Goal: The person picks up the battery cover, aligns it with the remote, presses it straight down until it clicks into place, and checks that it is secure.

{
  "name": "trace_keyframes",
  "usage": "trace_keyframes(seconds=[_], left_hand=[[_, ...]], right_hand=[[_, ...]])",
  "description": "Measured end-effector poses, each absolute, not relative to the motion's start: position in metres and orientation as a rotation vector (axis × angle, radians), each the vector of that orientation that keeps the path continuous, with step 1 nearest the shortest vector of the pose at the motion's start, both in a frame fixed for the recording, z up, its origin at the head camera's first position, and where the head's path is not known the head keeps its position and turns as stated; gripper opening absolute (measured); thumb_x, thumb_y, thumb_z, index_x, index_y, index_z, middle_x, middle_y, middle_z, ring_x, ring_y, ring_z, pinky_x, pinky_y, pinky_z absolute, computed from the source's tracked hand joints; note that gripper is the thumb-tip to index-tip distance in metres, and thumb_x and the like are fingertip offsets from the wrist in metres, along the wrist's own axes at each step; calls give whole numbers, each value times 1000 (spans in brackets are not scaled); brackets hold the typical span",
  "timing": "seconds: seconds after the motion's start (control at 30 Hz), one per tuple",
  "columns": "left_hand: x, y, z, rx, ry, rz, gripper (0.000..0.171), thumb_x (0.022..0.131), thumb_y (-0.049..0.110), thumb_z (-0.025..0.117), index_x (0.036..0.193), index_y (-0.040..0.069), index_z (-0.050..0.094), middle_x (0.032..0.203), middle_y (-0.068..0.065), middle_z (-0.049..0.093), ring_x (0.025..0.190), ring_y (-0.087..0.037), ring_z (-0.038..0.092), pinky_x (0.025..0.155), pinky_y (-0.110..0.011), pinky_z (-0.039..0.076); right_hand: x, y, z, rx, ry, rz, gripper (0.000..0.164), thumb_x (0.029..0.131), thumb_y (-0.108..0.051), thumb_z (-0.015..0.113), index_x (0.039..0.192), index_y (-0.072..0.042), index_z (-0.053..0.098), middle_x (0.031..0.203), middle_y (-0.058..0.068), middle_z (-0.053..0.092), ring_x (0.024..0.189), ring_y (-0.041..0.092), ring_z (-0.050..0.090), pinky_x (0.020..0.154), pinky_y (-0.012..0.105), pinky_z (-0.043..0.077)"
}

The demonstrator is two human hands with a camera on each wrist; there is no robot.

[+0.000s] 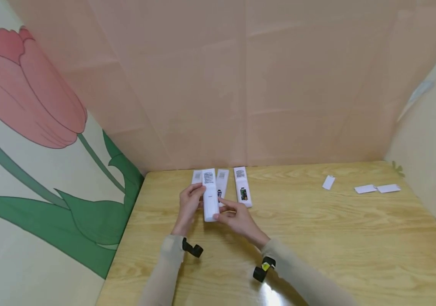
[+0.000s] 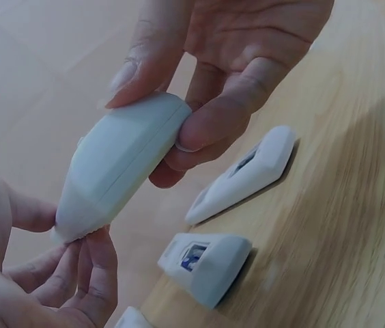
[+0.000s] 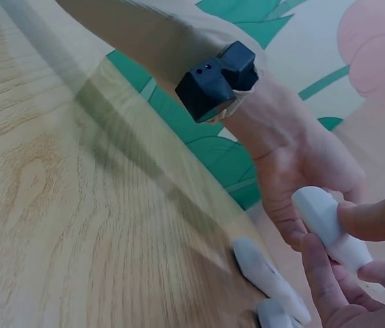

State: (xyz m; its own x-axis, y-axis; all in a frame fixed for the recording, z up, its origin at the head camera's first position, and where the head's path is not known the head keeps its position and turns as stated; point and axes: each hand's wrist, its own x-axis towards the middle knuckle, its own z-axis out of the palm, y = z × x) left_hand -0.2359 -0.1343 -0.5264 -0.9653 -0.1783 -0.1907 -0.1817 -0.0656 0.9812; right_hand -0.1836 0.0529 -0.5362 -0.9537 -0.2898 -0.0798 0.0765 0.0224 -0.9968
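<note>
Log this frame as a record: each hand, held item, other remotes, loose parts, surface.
held_item: white remote, lifted, back toward head camera, no open bay showing
left_hand: left hand, pinching the remote's upper part
right_hand: right hand, pinching its lower end
other_remotes: three; left remote mostly hidden, middle remote partly hidden, right remote unobstructed
open_bays: middle, right; left cannot tell
loose_parts: three small white covers, far right
surface: wooden table

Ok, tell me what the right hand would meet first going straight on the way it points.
Beyond the white remote it pinches, the right hand would probably meet the left hand, which grips the same remote. Exact depth is hard to judge from the head view.
</note>
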Motion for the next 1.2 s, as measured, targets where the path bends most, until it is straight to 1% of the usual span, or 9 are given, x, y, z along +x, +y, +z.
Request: trace_keyframes(seconds=[0.1, 0.17, 0.3, 0.43, 0.57, 0.8, 0.93, 1.1, 1.2], left_hand=[[-238, -138, -525, -437, 2139, 2257, 33, 101, 19, 73, 129, 3, 73, 113, -13, 78, 84, -20, 70, 62, -24, 56], [-239, -141, -524, -456, 2149, 2250, 33, 100, 20, 74, 129, 4, 73, 112, -12, 78, 82, -19, 70, 63, -25, 57], [-241, -151, -522, -479, 2182, 2212, 33, 100, 24, 75, 128, 7, 74, 113, -10, 78, 83, -18, 69, 71, -31, 60], [-243, -161, -521, -486, 2190, 2194, 34, 100, 26, 76, 129, 10, 74, 116, -11, 77, 88, -19, 69, 72, -30, 61], [-243, -164, -519, -474, 2183, 2204, 35, 99, 25, 76, 130, 9, 74, 115, -12, 76, 88, -19, 68, 68, -26, 60], [-244, -169, -518, -463, 2163, 2241, 36, 100, 22, 74, 132, 3, 72, 114, -13, 75, 85, -18, 72, 72, -29, 63], [-246, -174, -517, -478, 2167, 2225, 38, 101, 25, 74, 133, 5, 71, 118, -13, 74, 92, -21, 72, 76, -30, 63], [-247, -181, -514, -502, 2181, 2176, 39, 102, 27, 73, 136, 8, 71, 125, -14, 73, 100, -25, 71, 81, -33, 62], [-248, -184, -514, -502, 2186, 2169, 39, 102, 27, 73, 136, 8, 71, 126, -15, 73, 97, -22, 72, 81, -34, 61]], right_hand=[[-186, 49, -536, -225, 2047, -2000, 65, 93, -3, 81, 153, -2, 56, 118, 25, 73, 96, 25, 78, 86, 34, 65], [-188, 47, -535, -234, 2050, -1993, 65, 93, -3, 81, 153, -1, 55, 118, 25, 73, 96, 26, 78, 86, 34, 65], [-190, 41, -531, -254, 2061, -1975, 64, 94, -3, 80, 153, 0, 54, 118, 25, 72, 100, 27, 77, 88, 34, 65], [-192, 35, -529, -261, 2057, -1956, 64, 95, -5, 79, 153, 0, 54, 118, 23, 71, 103, 26, 76, 89, 32, 64], [-195, 32, -527, -279, 2051, -1955, 64, 95, -5, 79, 154, 1, 53, 116, 22, 71, 99, 22, 75, 85, 29, 64], [-198, 28, -524, -314, 2088, -1924, 63, 95, -7, 80, 153, 0, 55, 115, 21, 73, 96, 20, 76, 82, 27, 64], [-199, 24, -521, -335, 2095, -1917, 64, 95, -7, 81, 153, 0, 56, 116, 21, 74, 96, 23, 77, 79, 26, 63], [-201, 18, -522, -360, 2086, -1905, 64, 95, -6, 80, 154, 0, 54, 119, 23, 74, 96, 23, 77, 78, 27, 62], [-200, 15, -521, -357, 2089, -1899, 64, 94, -5, 79, 154, -2, 55, 121, 23, 74, 96, 22, 77, 82, 32, 64]])
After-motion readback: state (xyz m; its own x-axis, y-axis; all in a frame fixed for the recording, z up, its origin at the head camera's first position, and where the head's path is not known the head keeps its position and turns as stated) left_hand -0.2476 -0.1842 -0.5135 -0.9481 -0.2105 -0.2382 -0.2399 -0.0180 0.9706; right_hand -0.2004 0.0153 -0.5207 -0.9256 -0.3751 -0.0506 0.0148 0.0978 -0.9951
